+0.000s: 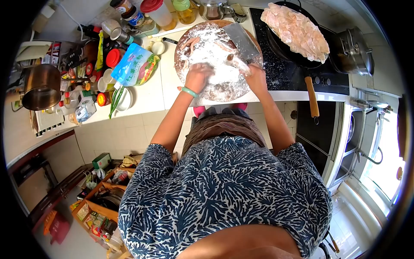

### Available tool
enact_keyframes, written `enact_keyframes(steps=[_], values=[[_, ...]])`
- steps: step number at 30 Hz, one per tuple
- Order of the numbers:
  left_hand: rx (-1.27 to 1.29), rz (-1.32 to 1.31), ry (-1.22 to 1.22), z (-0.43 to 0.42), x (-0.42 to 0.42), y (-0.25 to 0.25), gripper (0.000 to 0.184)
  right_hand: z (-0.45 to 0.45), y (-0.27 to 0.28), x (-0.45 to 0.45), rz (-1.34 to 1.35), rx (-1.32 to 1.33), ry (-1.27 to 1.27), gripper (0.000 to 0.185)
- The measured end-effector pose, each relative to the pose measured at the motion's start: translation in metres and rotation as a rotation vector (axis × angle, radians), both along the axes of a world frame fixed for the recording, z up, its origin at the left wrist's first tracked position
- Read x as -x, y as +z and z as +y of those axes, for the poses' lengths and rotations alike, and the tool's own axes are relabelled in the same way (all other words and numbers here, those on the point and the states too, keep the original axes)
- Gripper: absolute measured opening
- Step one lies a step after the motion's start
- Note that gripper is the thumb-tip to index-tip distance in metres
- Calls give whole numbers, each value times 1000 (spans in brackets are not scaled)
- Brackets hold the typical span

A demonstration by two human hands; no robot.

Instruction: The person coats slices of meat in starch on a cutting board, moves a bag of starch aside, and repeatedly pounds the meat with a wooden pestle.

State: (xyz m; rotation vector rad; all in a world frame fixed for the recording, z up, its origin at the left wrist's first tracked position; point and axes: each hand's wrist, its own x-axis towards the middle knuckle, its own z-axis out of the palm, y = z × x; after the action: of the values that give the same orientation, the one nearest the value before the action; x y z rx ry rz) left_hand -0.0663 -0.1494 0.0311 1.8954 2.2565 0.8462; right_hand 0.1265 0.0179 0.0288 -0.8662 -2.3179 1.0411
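Observation:
A round wooden board (224, 96) lies on the counter, thickly covered with white flour (215, 64). Pale strips of meat, coated in flour, lie on its left part. A cleaver (241, 41) rests flat at the upper right of the board. My left hand (199, 74), with a green bangle at its wrist, is low over the flour at the board's lower left; its fingers are blurred. My right hand (254, 75) is at the board's right edge, below the blade, its floury fingers closed on something small that I cannot make out.
A black pan (276, 45) on the stove holds a heap of pale floured slices (297, 32); its wooden handle (312, 97) sticks out over the counter edge. A steel pot (355, 52) stands further right. Left are a blue bag (133, 64), a white bowl (125, 99), green onion (115, 101) and jars.

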Motion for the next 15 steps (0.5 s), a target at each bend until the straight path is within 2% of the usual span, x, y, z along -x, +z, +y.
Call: enact_keyframes(steps=[1,3,5,6,8,11,15], values=[[-1,76,-109,-7,0,-3,31,-1,-9,-4,2,-20,40,16],[68,87,-97,-20,-6,0,33,-3,-18,-6,5,-41,78,16],[-8,22,80,-24,-15,12,29,-8,-17,-6,1,-35,73,15],[-5,19,80,-24,-18,10,29,-11,-18,-4,-2,-33,73,15],[-30,-76,242,-19,-23,3,24,-17,-22,6,-219,-10,18,13],[13,-106,327,-10,-22,-8,17,-26,-30,22,-161,-18,-27,12],[208,-187,416,-1,-19,-6,12,-29,-25,34,-98,-27,7,13]])
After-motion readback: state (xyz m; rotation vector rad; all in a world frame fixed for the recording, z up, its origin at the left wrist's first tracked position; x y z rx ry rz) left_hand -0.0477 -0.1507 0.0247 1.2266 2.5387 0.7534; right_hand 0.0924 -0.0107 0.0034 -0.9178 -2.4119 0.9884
